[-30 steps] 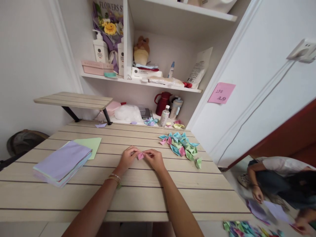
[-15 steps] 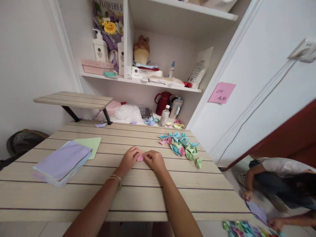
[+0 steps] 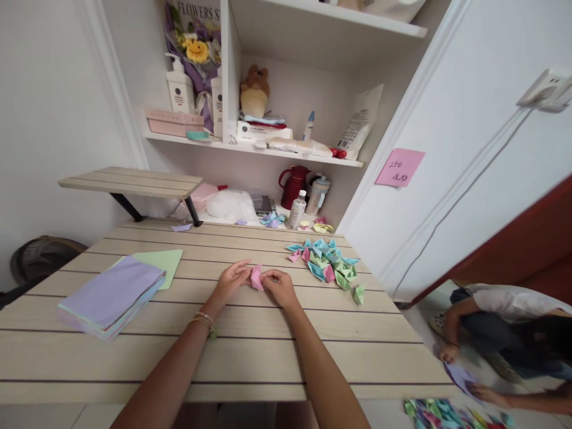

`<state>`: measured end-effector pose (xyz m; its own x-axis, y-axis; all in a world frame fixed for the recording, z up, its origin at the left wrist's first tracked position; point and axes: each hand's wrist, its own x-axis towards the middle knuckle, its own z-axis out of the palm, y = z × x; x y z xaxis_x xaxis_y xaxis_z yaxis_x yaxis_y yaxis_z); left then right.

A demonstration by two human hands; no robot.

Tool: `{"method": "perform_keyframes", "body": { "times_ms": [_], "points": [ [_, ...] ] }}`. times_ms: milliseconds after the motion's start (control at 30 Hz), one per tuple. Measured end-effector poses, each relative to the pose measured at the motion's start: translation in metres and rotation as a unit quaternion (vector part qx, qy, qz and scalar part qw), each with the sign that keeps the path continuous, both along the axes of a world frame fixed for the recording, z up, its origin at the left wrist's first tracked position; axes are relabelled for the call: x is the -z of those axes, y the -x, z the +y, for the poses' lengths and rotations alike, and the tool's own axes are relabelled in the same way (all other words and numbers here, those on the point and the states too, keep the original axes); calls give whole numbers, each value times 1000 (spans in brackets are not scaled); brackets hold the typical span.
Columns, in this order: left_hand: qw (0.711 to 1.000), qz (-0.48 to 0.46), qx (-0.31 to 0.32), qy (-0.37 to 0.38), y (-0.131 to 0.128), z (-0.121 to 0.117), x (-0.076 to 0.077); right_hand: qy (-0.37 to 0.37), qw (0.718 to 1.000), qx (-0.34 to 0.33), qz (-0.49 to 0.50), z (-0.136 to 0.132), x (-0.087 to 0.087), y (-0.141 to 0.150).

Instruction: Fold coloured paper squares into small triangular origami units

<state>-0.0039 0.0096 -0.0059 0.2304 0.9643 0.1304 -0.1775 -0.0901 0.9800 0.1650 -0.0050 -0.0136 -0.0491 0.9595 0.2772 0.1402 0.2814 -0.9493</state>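
Observation:
A small pink folded paper (image 3: 256, 278) stands up between my hands, above the middle of the table. My left hand (image 3: 231, 282) pinches its left side, the forefinger raised a little apart from the other fingers. On the other side, my right hand (image 3: 280, 287) holds the right edge between thumb and fingertips. To the right of my hands lies a pile of folded paper boats (image 3: 328, 261) in blue, green and pink. A stack of coloured paper sheets (image 3: 114, 292), purple on top, rests at the left, with a green sheet (image 3: 167, 262) partly under it.
A small raised wooden shelf (image 3: 131, 180) stands at the table's back left. Behind the table are a bottle (image 3: 297, 210), a red jug (image 3: 294, 186) and more folded papers (image 3: 272, 220). At the lower right a person (image 3: 504, 333) crouches on the floor, holding purple paper (image 3: 460, 379) beside another colourful pile (image 3: 440, 413).
The pink paper has gone from lying low between my fingertips to being held upright, showing more of itself. My left fingers have spread somewhat. The crouching person's hand has shifted on the purple paper.

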Motion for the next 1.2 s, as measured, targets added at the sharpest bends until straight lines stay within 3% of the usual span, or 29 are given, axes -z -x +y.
{"method": "perform_keyframes", "body": {
  "times_ms": [133,333,500,667,967,1200],
  "points": [
    [998,16,45,28,0,0,-1,-20,1000,-11,-17,-1,-4,-4],
    [999,29,24,29,-1,0,2,-53,997,-3,-58,-3,-7,-1],
    [1000,14,-4,15,-2,-3,-2,16,1000,8,17,-4,-2,8],
    [997,60,-27,-33,-2,-2,-4,54,998,-18,34,-4,4,12],
    [990,122,-31,-67,-1,0,6,-12,995,-32,-93,-5,1,6],
    [995,64,-73,-33,-3,2,5,-2,999,14,-48,2,9,6]
  ]
}}
